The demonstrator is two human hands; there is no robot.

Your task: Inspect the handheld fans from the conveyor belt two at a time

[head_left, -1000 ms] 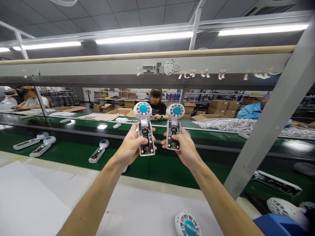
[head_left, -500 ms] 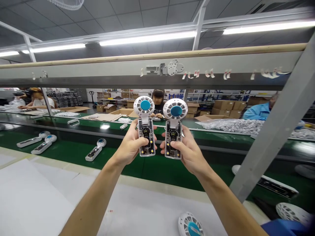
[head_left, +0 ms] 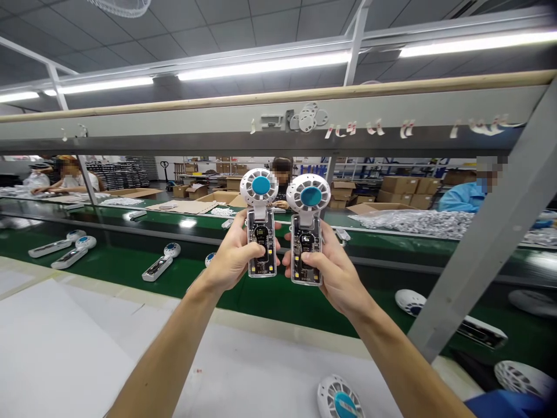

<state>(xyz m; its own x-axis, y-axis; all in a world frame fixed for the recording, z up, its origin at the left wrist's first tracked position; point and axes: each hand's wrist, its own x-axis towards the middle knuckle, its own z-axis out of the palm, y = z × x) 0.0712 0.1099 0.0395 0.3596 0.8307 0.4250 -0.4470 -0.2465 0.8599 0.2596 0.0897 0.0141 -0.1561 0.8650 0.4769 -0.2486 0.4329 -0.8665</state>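
I hold two small handheld fans upright and side by side over the green conveyor belt [head_left: 130,270]. My left hand [head_left: 230,255] grips the left fan [head_left: 261,223] by its clear handle, thumb on the front. My right hand [head_left: 333,267] grips the right fan [head_left: 307,232] the same way. Each fan has a white round head with a blue centre and a lit display in the handle. The two handles are a small gap apart.
Several more fans lie on the belt, such as one [head_left: 160,264] at the left and one [head_left: 452,319] at the right. Another fan head [head_left: 339,400] rests on the white table [head_left: 65,348]. A grey slanted post [head_left: 483,238] stands right. People work across the line.
Both fans have come closer to me and nearer each other. The fans lying on the belt have drifted left.
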